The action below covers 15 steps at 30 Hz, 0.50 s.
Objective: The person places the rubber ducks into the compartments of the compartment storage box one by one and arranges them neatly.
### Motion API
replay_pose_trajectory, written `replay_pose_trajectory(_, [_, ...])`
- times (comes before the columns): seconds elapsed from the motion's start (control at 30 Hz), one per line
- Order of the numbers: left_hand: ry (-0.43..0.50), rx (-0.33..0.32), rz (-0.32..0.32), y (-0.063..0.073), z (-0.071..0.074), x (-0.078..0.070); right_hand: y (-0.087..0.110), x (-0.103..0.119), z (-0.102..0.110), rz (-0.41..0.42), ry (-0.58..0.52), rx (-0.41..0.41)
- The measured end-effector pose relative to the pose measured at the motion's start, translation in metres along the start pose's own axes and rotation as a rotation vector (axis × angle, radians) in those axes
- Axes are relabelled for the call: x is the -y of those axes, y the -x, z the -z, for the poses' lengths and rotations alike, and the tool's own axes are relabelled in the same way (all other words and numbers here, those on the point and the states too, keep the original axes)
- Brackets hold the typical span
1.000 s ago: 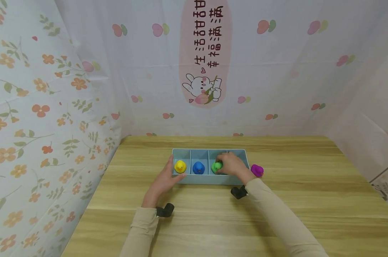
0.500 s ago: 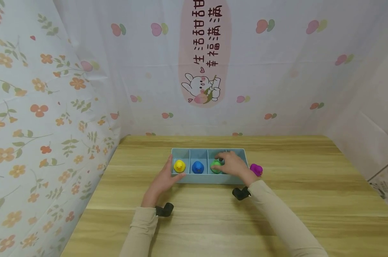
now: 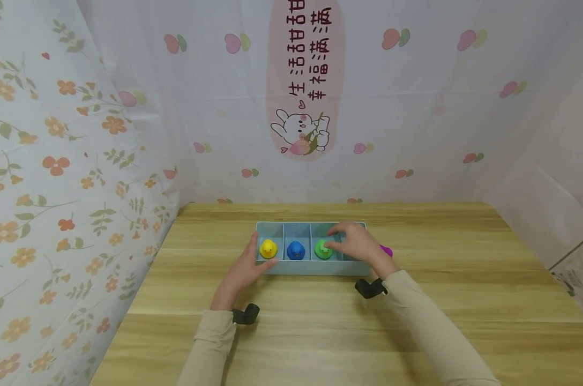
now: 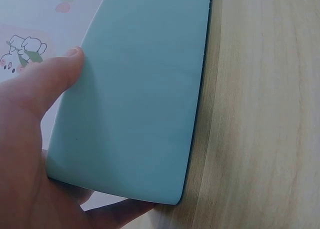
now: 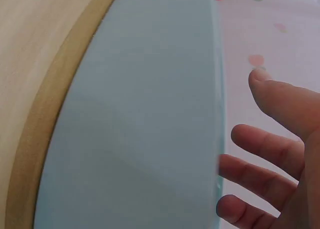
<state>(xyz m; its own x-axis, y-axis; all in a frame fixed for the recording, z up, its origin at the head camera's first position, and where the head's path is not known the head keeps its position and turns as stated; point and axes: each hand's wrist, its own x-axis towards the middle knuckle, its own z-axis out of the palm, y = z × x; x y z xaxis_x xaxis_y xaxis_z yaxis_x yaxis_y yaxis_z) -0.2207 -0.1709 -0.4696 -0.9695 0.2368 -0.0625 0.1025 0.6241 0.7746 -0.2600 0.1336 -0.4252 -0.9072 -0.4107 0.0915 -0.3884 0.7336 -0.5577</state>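
A light-blue box (image 3: pixel 315 268) with compartments in a row stands on the table. From the left they hold a yellow duck (image 3: pixel 268 249), a blue duck (image 3: pixel 296 250) and a green duck (image 3: pixel 323 250). My left hand (image 3: pixel 243 271) grips the box's left end, thumb on the front rim, fingers round the side, as the left wrist view also shows. Over the right part of the box hovers my right hand (image 3: pixel 360 244), thumb and fingers spread apart and nothing between them. That hand hides most of the rightmost compartment. In the right wrist view its fingers (image 5: pixel 265 179) are loosely bent beside the box rim.
A purple duck (image 3: pixel 387 251) lies on the wooden table (image 3: pixel 291 332) just right of the box, partly hidden by the right wrist. Behind the table hangs a printed cloth (image 3: pixel 214 123), and a floral cloth (image 3: pixel 55 214) covers the left side.
My right hand has let go of the green duck, spread its fingers and drawn up and to the right. The duck stays in the third compartment. My left hand has kept its place.
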Motion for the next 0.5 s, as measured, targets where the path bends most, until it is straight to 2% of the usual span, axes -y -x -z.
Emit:
replay_pose_trajectory(0.27, [-0.008, 0.002, 0.01, 0.001, 0.0, -0.002, 0.005, -0.007, 0.014, 0.001, -0.086, 0.009])
replay_pose_trajectory(0.5, [-0.011, 0.001, 0.004, 0.0, 0.0, -0.001, 0.011, -0.021, 0.026, 0.026, -0.084, -0.018])
